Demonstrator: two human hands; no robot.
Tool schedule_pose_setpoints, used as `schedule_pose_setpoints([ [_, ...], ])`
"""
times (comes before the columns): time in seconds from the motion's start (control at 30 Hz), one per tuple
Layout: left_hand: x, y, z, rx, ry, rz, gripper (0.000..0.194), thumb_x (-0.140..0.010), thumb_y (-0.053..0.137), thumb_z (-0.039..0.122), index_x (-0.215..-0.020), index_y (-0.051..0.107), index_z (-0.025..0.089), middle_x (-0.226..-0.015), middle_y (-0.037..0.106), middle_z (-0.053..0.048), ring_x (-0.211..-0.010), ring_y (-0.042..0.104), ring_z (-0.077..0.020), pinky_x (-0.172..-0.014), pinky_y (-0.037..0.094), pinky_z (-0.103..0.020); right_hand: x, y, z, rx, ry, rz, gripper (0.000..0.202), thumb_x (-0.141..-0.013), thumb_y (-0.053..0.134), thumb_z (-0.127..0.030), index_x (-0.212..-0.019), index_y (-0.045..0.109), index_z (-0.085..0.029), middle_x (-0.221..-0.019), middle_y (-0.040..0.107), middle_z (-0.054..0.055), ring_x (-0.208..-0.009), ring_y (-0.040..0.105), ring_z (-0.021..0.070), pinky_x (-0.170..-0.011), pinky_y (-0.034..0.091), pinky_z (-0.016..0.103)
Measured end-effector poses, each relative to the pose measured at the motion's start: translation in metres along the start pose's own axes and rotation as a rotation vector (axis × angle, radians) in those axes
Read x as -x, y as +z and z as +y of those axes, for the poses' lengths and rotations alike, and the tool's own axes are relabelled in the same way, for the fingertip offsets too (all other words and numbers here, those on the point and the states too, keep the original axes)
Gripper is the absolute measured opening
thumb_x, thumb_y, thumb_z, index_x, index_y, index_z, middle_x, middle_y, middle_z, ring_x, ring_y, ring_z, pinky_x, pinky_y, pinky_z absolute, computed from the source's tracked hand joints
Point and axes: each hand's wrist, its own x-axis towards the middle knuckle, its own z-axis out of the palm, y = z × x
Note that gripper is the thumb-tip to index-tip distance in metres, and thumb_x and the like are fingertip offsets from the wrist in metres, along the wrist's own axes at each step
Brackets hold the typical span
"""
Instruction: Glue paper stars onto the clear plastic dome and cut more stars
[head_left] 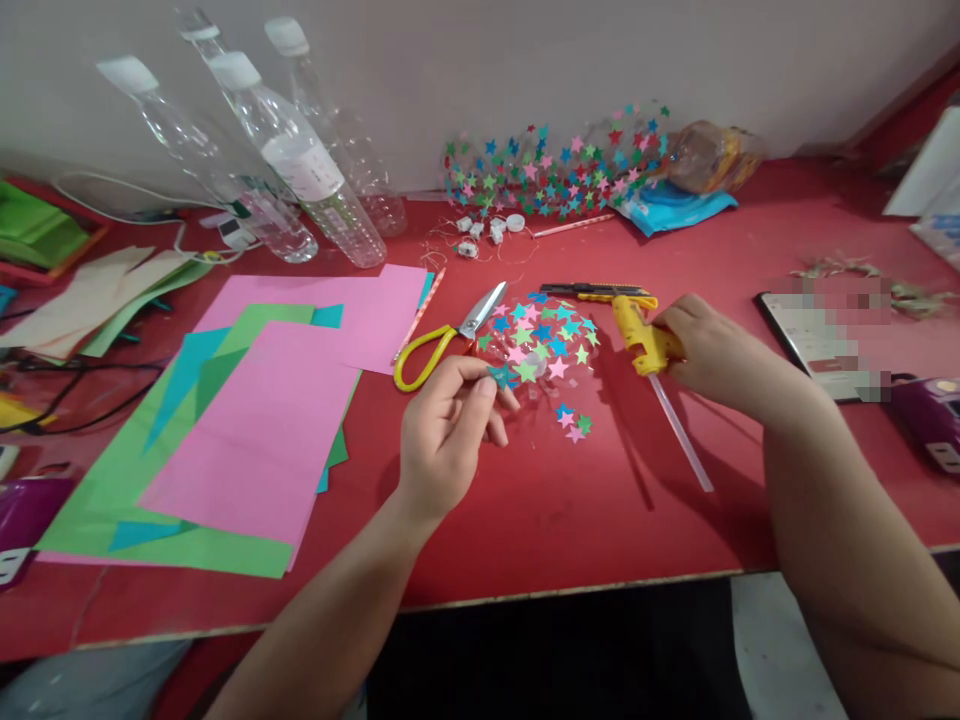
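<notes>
Between the thumb and fingers of my left hand (450,430) is a small teal paper star (501,377). My right hand (697,345) grips a yellow glue gun (641,338), and a long clear glue stick (684,440) juts from it toward the table's front. Between the hands sits a clear plastic piece covered with colourful paper stars (541,335); its full shape is hidden. A few loose stars (574,422) lie just in front of it. Yellow-handled scissors (450,340) rest behind my left hand, and a box cutter (600,292) lies behind the star-covered piece.
Coloured paper sheets (262,430) are stacked at left. Several clear bottles (307,170) stand behind them. A star-covered bottle (555,170) lies along the wall, near a blue packet (675,207). A phone (817,345) is at right. The red table (540,530) ends close to my body.
</notes>
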Motion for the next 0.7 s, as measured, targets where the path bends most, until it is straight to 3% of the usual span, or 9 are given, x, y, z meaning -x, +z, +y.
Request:
schedule_pose_setpoints([
  [0.1,0.001,0.0,0.004,0.059,-0.105,-0.081,0.012,-0.095,0.05,0.024,-0.086,0.055,0.017,-0.073,0.067,0.001,-0.045,0.059,-0.0048,-0.045,0.047,-0.017,0.004,0.014,0.017,0.059,-0.074,-0.047,0.026,-0.07,0.053,-0.004,-0.091,0.059,-0.018,-0.091,0.057,0.01,-0.081,0.059,0.0232,-0.074,0.05,0.037],
  [0.17,0.0,0.002,0.005,0.099,-0.2,-0.171,0.012,-0.095,0.049,0.024,-0.086,0.054,0.018,-0.072,0.066,0.002,-0.045,0.058,-0.0048,-0.045,0.046,-0.016,0.005,0.014,0.015,0.11,-0.091,-0.075,0.026,-0.071,0.057,-0.006,-0.095,0.06,-0.016,-0.094,0.059,0.013,-0.085,0.059,0.0259,-0.076,0.051,0.039],
  [0.27,0.0,0.004,0.008,0.173,-0.35,-0.313,0.013,-0.095,0.048,0.024,-0.085,0.053,0.017,-0.071,0.066,0.002,-0.044,0.058,-0.0045,-0.045,0.045,-0.016,0.004,0.0,-0.008,0.222,-0.081,-0.014,0.027,-0.079,0.062,-0.016,-0.105,0.06,-0.013,-0.108,0.061,0.019,-0.095,0.059,0.0311,-0.08,0.05,0.045],
  [0.33,0.001,0.005,0.008,0.23,-0.446,-0.381,0.014,-0.095,0.048,0.024,-0.083,0.052,0.017,-0.069,0.066,0.003,-0.043,0.058,-0.0042,-0.044,0.044,-0.015,0.002,-0.013,-0.034,0.203,-0.11,0.122,0.02,-0.085,0.06,-0.019,-0.105,0.06,-0.015,-0.107,0.062,0.018,-0.097,0.058,0.0305,-0.082,0.049,0.046],
  [0.4,0.001,0.006,0.009,0.287,-0.528,-0.426,0.015,-0.095,0.047,0.024,-0.083,0.051,0.017,-0.066,0.066,0.003,-0.042,0.058,-0.0038,-0.042,0.04,-0.013,0.001,-0.021,-0.061,0.023,-0.281,0.217,0.01,-0.09,0.056,-0.018,-0.099,0.06,-0.017,-0.098,0.066,0.012,-0.092,0.059,0.0256,-0.082,0.05,0.043],
  [0.5,0.001,0.008,0.008,0.358,-0.611,-0.472,0.017,-0.095,0.047,0.025,-0.081,0.051,0.016,-0.063,0.065,0.004,-0.038,0.057,-0.0036,-0.04,0.037,-0.012,0.004,-0.023,-0.093,-0.296,-0.507,0.237,0.012,-0.091,0.057,-0.015,-0.102,0.06,-0.017,-0.096,0.066,0.009,-0.091,0.062,0.0206,-0.081,0.052,0.036],
  [0.7,0.001,0.011,0.006,0.457,-0.72,-0.524,0.018,-0.092,0.047,0.023,-0.076,0.051,0.016,-0.057,0.062,0.004,-0.035,0.054,-0.0038,-0.038,0.037,-0.012,0.007,-0.012,-0.108,-0.392,-0.518,0.246,0.006,-0.092,0.058,-0.013,-0.096,0.062,-0.013,-0.09,0.066,0.009,-0.083,0.061,0.018,-0.075,0.052,0.032],
])
